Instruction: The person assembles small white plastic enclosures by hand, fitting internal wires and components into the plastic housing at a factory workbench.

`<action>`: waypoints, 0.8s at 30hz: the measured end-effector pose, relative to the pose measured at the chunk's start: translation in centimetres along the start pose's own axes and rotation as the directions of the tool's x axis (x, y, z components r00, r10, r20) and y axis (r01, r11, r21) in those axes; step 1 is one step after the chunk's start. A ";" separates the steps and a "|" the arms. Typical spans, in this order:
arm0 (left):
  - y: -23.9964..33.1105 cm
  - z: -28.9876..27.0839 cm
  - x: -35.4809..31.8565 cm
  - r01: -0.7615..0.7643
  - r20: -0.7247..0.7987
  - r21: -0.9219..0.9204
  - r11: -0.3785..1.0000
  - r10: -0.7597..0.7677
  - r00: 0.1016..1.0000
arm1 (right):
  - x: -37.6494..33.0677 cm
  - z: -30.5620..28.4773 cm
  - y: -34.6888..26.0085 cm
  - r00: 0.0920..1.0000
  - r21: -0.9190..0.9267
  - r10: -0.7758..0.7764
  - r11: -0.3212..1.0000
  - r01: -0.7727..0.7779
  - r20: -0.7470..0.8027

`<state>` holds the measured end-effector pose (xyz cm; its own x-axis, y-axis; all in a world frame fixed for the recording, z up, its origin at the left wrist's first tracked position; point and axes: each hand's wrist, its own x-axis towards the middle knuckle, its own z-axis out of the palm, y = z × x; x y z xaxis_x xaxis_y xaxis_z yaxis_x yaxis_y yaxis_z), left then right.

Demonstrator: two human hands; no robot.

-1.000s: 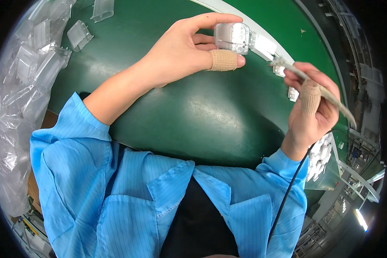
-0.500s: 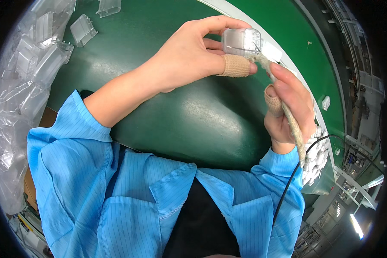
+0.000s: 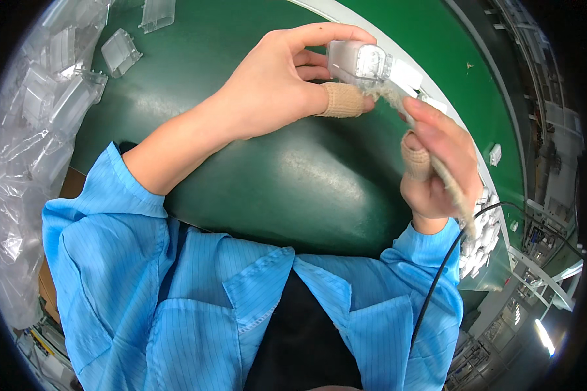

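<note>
My left hand (image 3: pixel 277 85) is closed round a clear plastic box (image 3: pixel 346 58) with rounded corners, held above the green table (image 3: pixel 313 176). A beige bandage-like cover wraps its thumb. In my right hand (image 3: pixel 460 153) is a thin, fuzzy beige rod-like tool (image 3: pixel 447 176), held rather like a pen. Its front end bends toward the box and meets the near edge by my left thumb; whether it presses on the box I cannot tell. Another beige cover is on my right thumb.
Just beyond the box lies a white block (image 3: pixel 406 76). A large clear bag (image 3: pixel 19 169) with several clear plastic cases fills the left side. One loose case (image 3: pixel 120 53) lies beside it. White pieces (image 3: pixel 481 238) are heaped at right, near a black cable (image 3: pixel 437 274).
My left hand and the box have shifted slightly left, and the box has turned a little. The tool's rear end has swung to the right. The white block shows more fully.
</note>
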<state>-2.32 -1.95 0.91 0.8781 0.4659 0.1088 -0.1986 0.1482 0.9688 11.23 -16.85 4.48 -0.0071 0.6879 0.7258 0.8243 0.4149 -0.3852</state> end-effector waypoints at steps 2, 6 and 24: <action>-0.2 0.0 0.1 0.019 0.011 0.000 1.000 -0.019 1.000 | 0.1 -0.7 0.9 0.997 0.104 0.053 0.993 -0.047 -0.052; -0.1 -0.3 0.0 -0.090 0.052 0.116 0.989 0.085 0.995 | 2.1 -1.8 0.3 0.887 0.500 0.451 0.793 -0.347 -0.099; -0.1 -0.2 0.0 -0.106 0.137 0.147 0.983 0.086 0.987 | -0.1 -1.4 2.0 0.999 0.383 0.037 0.923 -0.026 -0.019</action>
<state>-2.39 -1.76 0.79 0.9092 0.3527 0.2213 -0.2247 -0.0319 0.9739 13.67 -16.92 4.48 0.0340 0.6911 0.7220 0.5447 0.5929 -0.5931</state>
